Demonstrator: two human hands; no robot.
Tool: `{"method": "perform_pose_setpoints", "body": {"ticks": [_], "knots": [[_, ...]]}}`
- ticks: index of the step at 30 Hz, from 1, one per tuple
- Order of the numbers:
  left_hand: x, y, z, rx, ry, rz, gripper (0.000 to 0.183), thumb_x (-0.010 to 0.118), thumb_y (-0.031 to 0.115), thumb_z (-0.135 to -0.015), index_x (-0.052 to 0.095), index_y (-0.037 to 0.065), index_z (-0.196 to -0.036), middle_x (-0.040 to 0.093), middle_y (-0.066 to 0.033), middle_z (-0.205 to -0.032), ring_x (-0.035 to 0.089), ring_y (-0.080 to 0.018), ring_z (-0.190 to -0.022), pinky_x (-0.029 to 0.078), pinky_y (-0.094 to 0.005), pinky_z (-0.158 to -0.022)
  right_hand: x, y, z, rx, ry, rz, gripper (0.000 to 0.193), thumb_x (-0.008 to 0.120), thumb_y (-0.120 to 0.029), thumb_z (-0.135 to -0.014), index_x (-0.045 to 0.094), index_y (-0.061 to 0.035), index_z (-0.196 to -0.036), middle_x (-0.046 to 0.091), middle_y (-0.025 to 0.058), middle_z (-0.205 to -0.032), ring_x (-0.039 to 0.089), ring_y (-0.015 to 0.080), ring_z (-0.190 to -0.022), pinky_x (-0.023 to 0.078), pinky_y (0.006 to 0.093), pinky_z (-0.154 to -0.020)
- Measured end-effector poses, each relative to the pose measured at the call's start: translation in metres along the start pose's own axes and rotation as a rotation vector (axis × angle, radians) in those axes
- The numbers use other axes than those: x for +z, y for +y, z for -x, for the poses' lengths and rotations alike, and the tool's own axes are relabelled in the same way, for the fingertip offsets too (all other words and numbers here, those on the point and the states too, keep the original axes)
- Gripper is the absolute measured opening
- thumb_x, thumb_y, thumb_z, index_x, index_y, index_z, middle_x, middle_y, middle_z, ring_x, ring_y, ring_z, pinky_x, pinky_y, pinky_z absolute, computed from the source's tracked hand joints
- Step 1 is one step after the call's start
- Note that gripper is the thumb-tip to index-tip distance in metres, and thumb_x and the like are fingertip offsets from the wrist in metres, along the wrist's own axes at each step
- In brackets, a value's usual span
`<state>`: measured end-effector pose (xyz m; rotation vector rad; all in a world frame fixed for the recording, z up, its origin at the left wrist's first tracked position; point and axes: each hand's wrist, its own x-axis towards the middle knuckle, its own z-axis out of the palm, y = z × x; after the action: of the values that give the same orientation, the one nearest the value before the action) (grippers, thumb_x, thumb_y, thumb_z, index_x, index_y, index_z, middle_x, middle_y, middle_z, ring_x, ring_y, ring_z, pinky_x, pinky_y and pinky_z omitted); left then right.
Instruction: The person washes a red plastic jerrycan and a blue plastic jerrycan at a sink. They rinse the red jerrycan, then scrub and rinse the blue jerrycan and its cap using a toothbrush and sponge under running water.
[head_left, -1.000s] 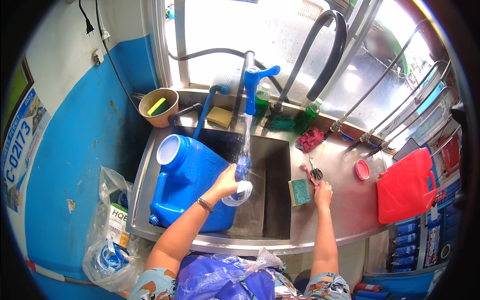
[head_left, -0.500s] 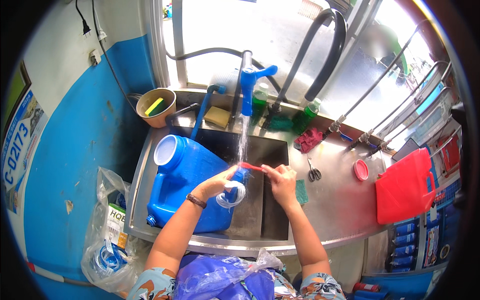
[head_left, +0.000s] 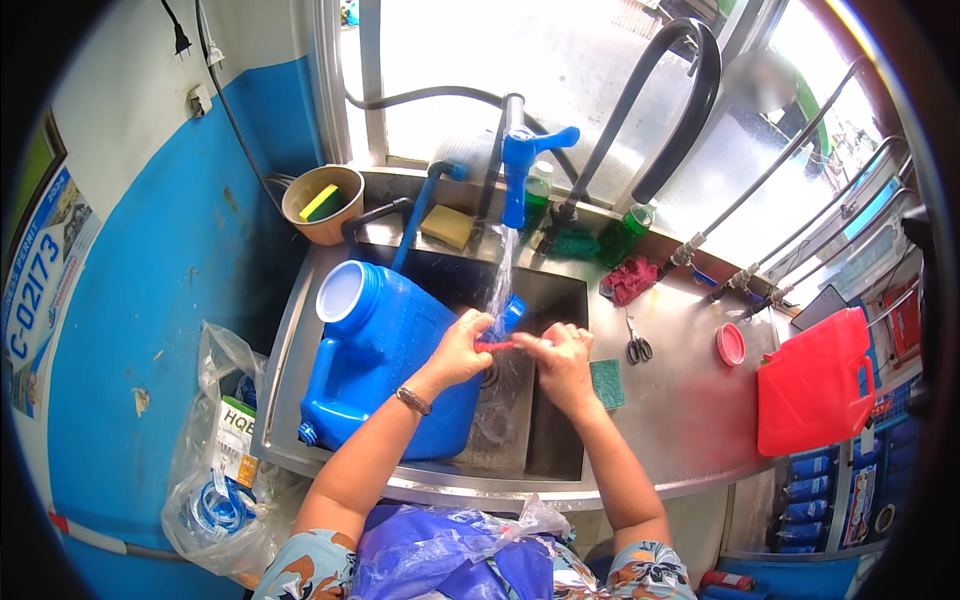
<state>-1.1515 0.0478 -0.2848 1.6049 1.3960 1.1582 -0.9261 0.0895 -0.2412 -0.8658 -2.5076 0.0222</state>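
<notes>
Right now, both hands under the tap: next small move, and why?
Probably turn the small red piece in the stream. Left hand and right hand pinch it at opposite ends under the running blue tap, so only one side seems wetted.

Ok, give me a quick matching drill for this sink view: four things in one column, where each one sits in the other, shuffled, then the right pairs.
Things:
1. blue jug
2. scissors
3. red container
4. brown bowl

Places:
A. on the counter's far right
B. back left corner, with a sponge in it
C. in the sink basin, left of the hands
D. flat on the counter, just right of the basin

Pairs: 1-C, 2-D, 3-A, 4-B
</notes>
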Motion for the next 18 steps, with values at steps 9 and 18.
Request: {"method": "perform_pose_setpoints", "body": {"ticks": [9, 18], "knots": [[0.0, 0.003, 0.01, 0.063, 0.09, 0.048, 0.037, 0.059, -0.002, -0.065, 0.068, 0.001, -0.101, 0.064, -0.01, -0.089, 0.063, -0.0212, -0.086, 0.05, -0.0303, -0.079, -0.01, 0.006, -0.004, 0.151, 0.15, -0.109, 0.036, 0.07, -0.004, -0.079, 0.076, -0.0249, -0.107, 0.056, 0.0015, -0.076, 0.056, 0.0213, -0.08, 0.035, 0.0363, -0.08], [-0.006, -0.005, 0.022, -0.065, 0.067, 0.692, 0.043, 0.053, -0.013, -0.064, 0.069, 0.003, -0.1, 0.064, 0.003, -0.094, 0.059, -0.0067, -0.091, 0.046, -0.022, -0.087, -0.002, 0.009, -0.004, 0.248, 0.14, -0.223, 0.037, 0.066, 0.0, -0.08, 0.074, -0.0201, -0.109, 0.063, 0.0004, -0.082, 0.056, 0.0208, -0.08, 0.037, 0.0371, -0.08]]}}
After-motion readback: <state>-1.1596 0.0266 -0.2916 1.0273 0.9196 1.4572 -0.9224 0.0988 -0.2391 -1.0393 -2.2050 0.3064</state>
